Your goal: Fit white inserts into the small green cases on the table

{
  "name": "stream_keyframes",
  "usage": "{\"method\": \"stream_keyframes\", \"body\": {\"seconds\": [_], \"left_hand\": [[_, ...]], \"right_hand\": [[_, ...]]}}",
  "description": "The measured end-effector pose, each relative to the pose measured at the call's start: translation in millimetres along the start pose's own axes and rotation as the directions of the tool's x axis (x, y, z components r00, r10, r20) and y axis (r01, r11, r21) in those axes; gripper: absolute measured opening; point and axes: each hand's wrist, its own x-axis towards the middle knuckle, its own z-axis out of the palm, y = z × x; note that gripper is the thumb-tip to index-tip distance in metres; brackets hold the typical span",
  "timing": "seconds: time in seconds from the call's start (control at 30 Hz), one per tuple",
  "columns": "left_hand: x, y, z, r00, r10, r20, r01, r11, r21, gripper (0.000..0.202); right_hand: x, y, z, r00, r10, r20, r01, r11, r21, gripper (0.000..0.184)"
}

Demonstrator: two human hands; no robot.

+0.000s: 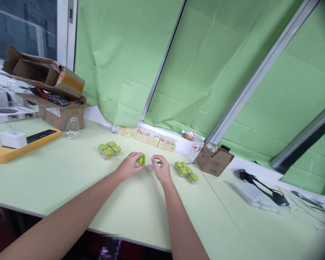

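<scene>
Above the middle of the table, my left hand (pixel 130 166) is closed around a small green-topped container (pixel 142 160), which is tilted toward my right hand. A hand's width or less away, my right hand (pixel 161 169) has its thumb and fingers drawn together in a pinch; anything between them is too small to make out. Between the two hands, close to the right fingertips, is a small round pale object (pixel 150 167). Several matching green-lidded clear containers (pixel 108 152) stand grouped to the left of my left hand. Another group of green-lidded containers (pixel 182 171) stands just right of my right hand.
Small tan boxes (pixel 146 136) line the wall behind. A clear plastic bottle (pixel 194 151) and a cardboard box (pixel 214 159) stand at back right, near black cables (pixel 262 187). At left are a yellow power strip (pixel 43 137), a clear jar (pixel 73 128) and open cartons (pixel 60 115).
</scene>
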Motion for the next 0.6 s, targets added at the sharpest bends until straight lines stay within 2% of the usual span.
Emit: {"method": "stream_keyframes", "body": {"seconds": [0.13,0.27,0.43,0.6], "left_hand": [[1,4,1.4,0.999,0.036,0.011,-0.035,0.998,-0.051,0.036],[0,3,5.3,0.998,0.056,0.007,-0.055,0.994,-0.098,0.041],[1,-5,10.2,1.000,0.002,-0.009,-0.002,0.995,-0.100,0.050],[2,-3,5.8,1.000,0.013,0.019,-0.012,0.999,-0.037,0.017]], "right_hand": [[-3,-18,12,0.992,-0.005,0.123,-0.006,0.996,0.090,0.023],[-5,-18,22,0.983,0.101,0.155,-0.134,0.966,0.221,0.021],[-1,-13,21,0.955,0.234,0.180,-0.286,0.884,0.369,0.024],[0,-17,17,0.946,0.297,0.131,-0.324,0.857,0.402,0.025]]}}
